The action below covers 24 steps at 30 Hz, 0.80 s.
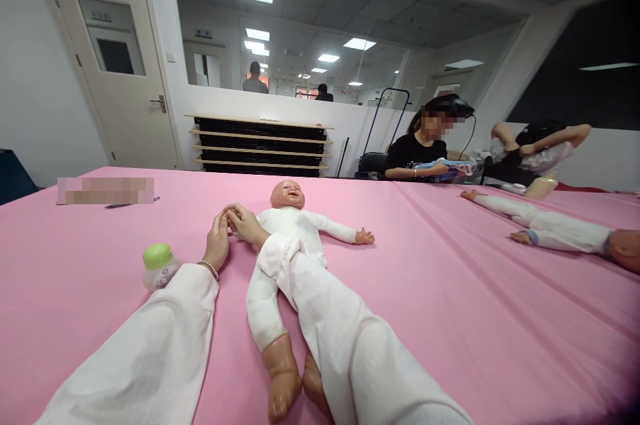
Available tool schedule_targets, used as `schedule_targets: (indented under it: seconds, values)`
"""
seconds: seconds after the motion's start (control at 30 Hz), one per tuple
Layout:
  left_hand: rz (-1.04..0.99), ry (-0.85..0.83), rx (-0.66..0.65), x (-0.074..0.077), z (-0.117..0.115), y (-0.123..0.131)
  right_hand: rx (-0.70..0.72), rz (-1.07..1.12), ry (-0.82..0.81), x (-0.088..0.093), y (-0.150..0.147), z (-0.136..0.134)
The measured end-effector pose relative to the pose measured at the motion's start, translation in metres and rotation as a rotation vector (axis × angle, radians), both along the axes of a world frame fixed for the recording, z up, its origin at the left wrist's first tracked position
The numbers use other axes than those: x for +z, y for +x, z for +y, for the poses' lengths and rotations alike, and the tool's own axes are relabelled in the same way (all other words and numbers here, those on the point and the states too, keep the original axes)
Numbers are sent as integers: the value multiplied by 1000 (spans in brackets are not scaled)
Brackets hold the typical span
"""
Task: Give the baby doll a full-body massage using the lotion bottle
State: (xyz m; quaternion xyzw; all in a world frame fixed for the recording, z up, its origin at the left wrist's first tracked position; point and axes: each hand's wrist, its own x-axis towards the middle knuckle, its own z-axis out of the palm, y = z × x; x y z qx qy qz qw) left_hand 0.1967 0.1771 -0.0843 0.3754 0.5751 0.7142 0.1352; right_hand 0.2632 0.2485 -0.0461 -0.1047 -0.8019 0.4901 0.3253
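Note:
A baby doll (295,231) in a white bodysuit lies on its back on the pink tabletop (425,278), head away from me and bare feet toward me. My left hand (218,238) and my right hand (245,223) meet at the doll's hand on the left side, both closed around it with fingers curled. My hands mostly cover that small hand. My right forearm, in a white sleeve, crosses over the doll's belly and one leg. The doll's other arm stretches out to the right, palm showing. Left of my left wrist stands a bottle (159,268) with a green cap.
A second doll (560,221) in white lies at the right. Across the table a person (425,145) holds folded cloth (445,168); another person (540,145) has raised arms. A pen (123,205) lies by a blurred item (105,190) at far left. A pale bottle (541,186) stands far right.

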Motion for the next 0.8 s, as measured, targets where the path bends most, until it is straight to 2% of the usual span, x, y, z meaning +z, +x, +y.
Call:
schedule_targets:
  seconds: [0.1, 0.27, 0.47, 0.8]
  values:
    - [12, -1, -12, 1, -1, 1, 12, 1, -64, 1, 1, 0]
    - [22, 18, -8, -1, -2, -2, 161, 31, -340, 3, 3, -2]
    - [-4, 14, -26, -1, -2, -2, 74, 22, -162, 2, 3, -1]
    - [-10, -17, -11, 1, -2, 1, 26, -24, -3, 2, 2, -1]
